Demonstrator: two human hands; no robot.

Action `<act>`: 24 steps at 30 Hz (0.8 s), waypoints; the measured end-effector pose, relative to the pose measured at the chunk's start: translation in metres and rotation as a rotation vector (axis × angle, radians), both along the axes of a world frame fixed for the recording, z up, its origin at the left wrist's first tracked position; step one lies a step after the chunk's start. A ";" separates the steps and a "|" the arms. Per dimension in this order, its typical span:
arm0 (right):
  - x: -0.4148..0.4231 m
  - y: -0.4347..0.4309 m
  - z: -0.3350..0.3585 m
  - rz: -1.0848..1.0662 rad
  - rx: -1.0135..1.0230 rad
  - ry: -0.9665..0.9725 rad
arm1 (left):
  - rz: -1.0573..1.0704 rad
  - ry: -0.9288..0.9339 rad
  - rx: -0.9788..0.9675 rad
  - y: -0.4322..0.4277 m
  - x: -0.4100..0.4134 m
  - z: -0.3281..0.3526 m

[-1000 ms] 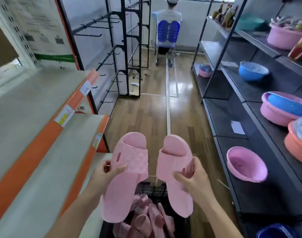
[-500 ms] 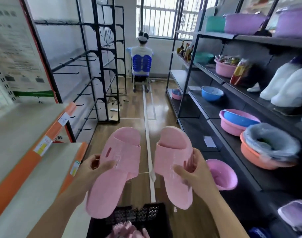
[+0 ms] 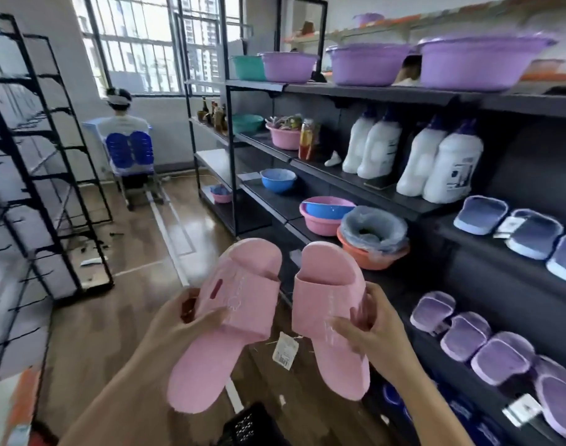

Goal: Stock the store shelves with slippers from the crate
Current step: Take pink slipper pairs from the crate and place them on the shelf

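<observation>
I hold a pair of pink slippers in front of me, toes pointing up and away. My left hand (image 3: 178,320) grips the left pink slipper (image 3: 230,320) by its strap. My right hand (image 3: 368,329) grips the right pink slipper (image 3: 326,304) at its outer side. A white price tag (image 3: 285,350) dangles between the two. Only a corner of the black crate (image 3: 249,424) shows at the bottom edge. The dark shelf unit (image 3: 487,252) on my right carries blue slippers (image 3: 529,231) on one level and purple slippers (image 3: 468,336) on the level below.
Basins in pink, blue, orange and purple, plus white bottles (image 3: 436,162), fill the shelves further along. An empty black wire rack (image 3: 33,156) stands on the left. A person sits on a chair (image 3: 130,149) at the aisle's far end, back turned. An orange-edged shelf corner (image 3: 17,407) shows bottom left.
My view has swung up and to the right, from the crate and left shelves toward the dark shelf unit. Both hands keep the same hold on the pink slippers.
</observation>
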State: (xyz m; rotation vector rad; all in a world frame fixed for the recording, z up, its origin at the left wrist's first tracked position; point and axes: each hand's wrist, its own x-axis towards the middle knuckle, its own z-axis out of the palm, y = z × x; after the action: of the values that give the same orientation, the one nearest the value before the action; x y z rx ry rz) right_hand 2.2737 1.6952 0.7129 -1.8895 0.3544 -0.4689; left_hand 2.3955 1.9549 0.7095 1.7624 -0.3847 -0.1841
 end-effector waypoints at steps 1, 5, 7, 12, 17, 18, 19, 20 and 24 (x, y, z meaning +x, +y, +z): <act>-0.010 -0.002 -0.001 -0.049 0.005 -0.004 | -0.046 -0.019 0.013 -0.009 0.002 0.002; -0.056 -0.005 -0.004 -0.232 0.022 -0.014 | -0.195 -0.068 0.041 -0.046 0.008 -0.001; -0.081 -0.004 -0.009 -0.334 0.016 -0.008 | -0.284 -0.084 0.053 -0.065 0.002 -0.002; -0.144 0.006 -0.021 -0.605 -0.062 0.057 | -0.515 -0.092 0.040 -0.106 -0.027 -0.011; -0.209 0.020 -0.028 -0.829 -0.062 0.144 | -0.771 -0.073 0.112 -0.146 -0.069 -0.019; -0.222 0.023 -0.029 -0.871 -0.052 0.150 | -0.823 -0.069 0.120 -0.154 -0.080 -0.019; -0.235 0.025 -0.029 -0.910 -0.045 0.154 | -0.869 -0.070 0.128 -0.162 -0.092 -0.017; -0.248 0.027 -0.030 -0.943 -0.041 0.160 | -0.907 -0.069 0.141 -0.170 -0.104 -0.017; -0.297 0.029 -0.031 -1.073 -0.038 0.189 | -0.992 -0.077 0.164 -0.199 -0.147 -0.012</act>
State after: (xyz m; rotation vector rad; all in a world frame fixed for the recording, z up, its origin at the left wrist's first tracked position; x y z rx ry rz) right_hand 1.9762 1.7240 0.6820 -1.6489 1.5123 -0.9900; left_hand 2.2489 1.7558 0.6974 1.5977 -1.3106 -0.8654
